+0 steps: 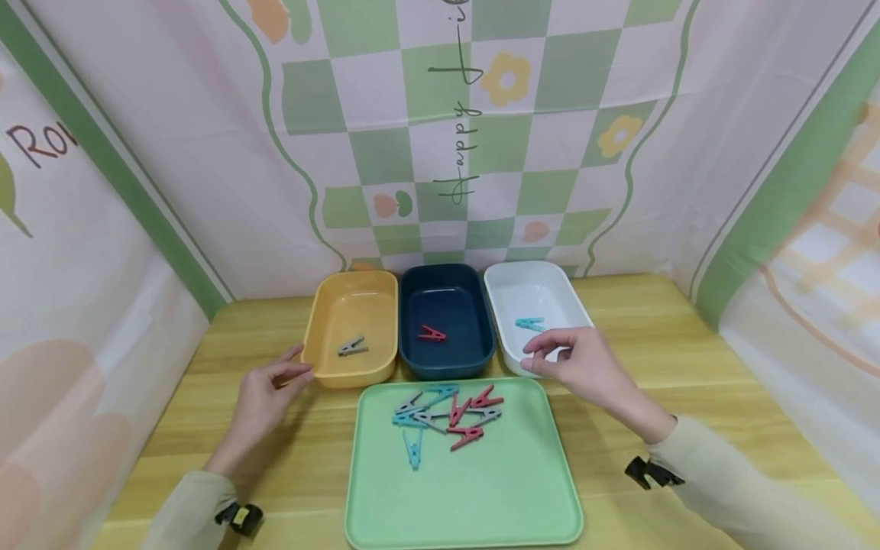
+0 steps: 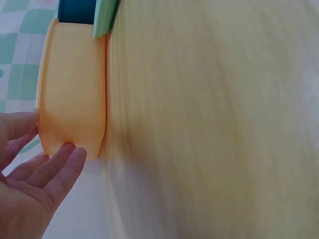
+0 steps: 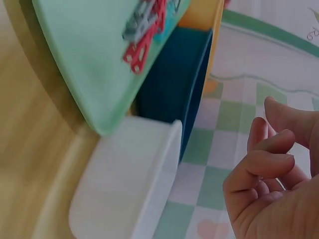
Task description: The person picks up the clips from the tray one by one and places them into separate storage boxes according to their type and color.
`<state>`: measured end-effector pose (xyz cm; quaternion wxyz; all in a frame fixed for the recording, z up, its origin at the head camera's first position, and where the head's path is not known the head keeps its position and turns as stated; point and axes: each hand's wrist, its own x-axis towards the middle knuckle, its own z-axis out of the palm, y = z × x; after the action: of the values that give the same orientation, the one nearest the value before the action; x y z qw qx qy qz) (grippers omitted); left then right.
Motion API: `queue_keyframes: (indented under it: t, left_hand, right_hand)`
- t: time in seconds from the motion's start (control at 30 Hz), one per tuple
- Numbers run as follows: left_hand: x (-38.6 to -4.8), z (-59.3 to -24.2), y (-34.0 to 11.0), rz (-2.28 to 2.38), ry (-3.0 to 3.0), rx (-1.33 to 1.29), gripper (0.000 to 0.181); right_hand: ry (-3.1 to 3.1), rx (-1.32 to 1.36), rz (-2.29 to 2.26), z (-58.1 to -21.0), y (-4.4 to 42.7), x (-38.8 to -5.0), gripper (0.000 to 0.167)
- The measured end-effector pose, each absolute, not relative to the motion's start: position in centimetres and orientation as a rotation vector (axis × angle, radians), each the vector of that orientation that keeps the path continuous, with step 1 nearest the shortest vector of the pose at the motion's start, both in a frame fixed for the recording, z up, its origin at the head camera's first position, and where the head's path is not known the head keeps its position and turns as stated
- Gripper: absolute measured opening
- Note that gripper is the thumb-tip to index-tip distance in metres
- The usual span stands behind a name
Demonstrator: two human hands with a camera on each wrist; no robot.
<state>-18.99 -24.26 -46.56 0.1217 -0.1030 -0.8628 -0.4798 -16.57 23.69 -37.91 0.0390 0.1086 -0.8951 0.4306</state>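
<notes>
Beside the yellow container (image 1: 352, 290) is the left hand (image 1: 264, 401), its fingertips at the container's left side; the left wrist view shows that hand (image 2: 37, 184) with relaxed fingers against the yellow wall (image 2: 75, 84). Over the near right part of the white container (image 1: 529, 283) hovers the right hand (image 1: 580, 363), holding nothing, fingers loosely bent; the right wrist view shows it (image 3: 274, 174) too. A blue clip (image 1: 530, 324) lies in the white container, a red clip (image 1: 431, 334) in the dark blue container (image 1: 447, 363), a grey clip (image 1: 353, 347) in the yellow one.
A green tray (image 1: 464, 504) stands in front of the containers, with several red, blue and grey clips near its far edge, among them a blue clip (image 1: 413, 449) and a red clip (image 1: 467, 436). A patterned cloth (image 1: 440, 153) hangs behind the wooden table (image 1: 632, 305).
</notes>
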Motion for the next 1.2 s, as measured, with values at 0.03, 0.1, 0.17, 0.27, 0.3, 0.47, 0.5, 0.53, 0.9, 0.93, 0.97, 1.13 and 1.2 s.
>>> queue_keyframes:
  t: [0.03,0.1,0.17,0.27,0.3,0.47,0.5,0.53,0.9,0.93,0.97,1.13,1.2]
  left_hand:
    - [-19.0,-46.6,-24.3,-1.4,-2.518,-0.303,0.014]
    - [-19.0,-46.6,-24.3,-1.402,-2.516,-0.308,0.014]
    - [-19.0,-46.6,-24.3,-1.403,-2.514,-0.313,0.014]
    - [-19.1,-46.6,-24.3,-1.411,-2.511,-0.313,0.014]
    - [-19.1,-46.6,-24.3,-1.413,-2.509,-0.312,0.014]
    - [-19.0,-46.5,-24.3,-1.41,-2.51,-0.305,0.014]
    - [-19.0,-46.4,-24.3,-1.408,-2.513,-0.303,0.014]
    - [-19.0,-46.4,-24.3,-1.407,-2.515,-0.303,0.014]
    - [-19.0,-46.6,-24.4,-1.406,-2.512,-0.298,0.014]
    - [-19.1,-46.6,-24.4,-1.406,-2.512,-0.297,0.014]
    - [-19.1,-46.6,-24.4,-1.407,-2.513,-0.297,0.014]
    - [-19.1,-46.8,-24.4,-1.413,-2.51,-0.307,0.014]
    - [-19.1,-46.8,-24.4,-1.419,-2.505,-0.313,0.014]
  right_hand:
    - [-2.744,0.341,1.324,-38.1,23.6,-16.3,0.011]
    - [-2.74,0.36,1.328,-38.6,23.4,-15.7,0.01]
    - [-2.736,0.376,1.329,-39.0,23.4,-15.3,0.009]
    - [-2.733,0.381,1.338,-39.6,23.3,-14.8,0.01]
    - [-2.733,0.382,1.342,-39.7,23.2,-14.6,0.01]
    - [-2.717,0.395,1.349,-40.4,22.7,-13.9,0.012]
    - [-2.716,0.395,1.351,-40.5,22.7,-13.7,0.012]
    - [-2.716,0.394,1.353,-40.6,22.6,-13.6,0.012]
    - [-2.773,0.433,1.404,-41.8,22.2,-12.9,0.015]
    - [-2.777,0.431,1.412,-41.9,22.1,-12.9,0.015]
    - [-2.78,0.43,1.424,-42.0,22.1,-12.9,0.015]
    - [-2.788,0.441,1.463,-42.7,22.1,-12.9,0.017]
    - [-2.793,0.469,1.459,-43.0,22.1,-13.0,0.019]
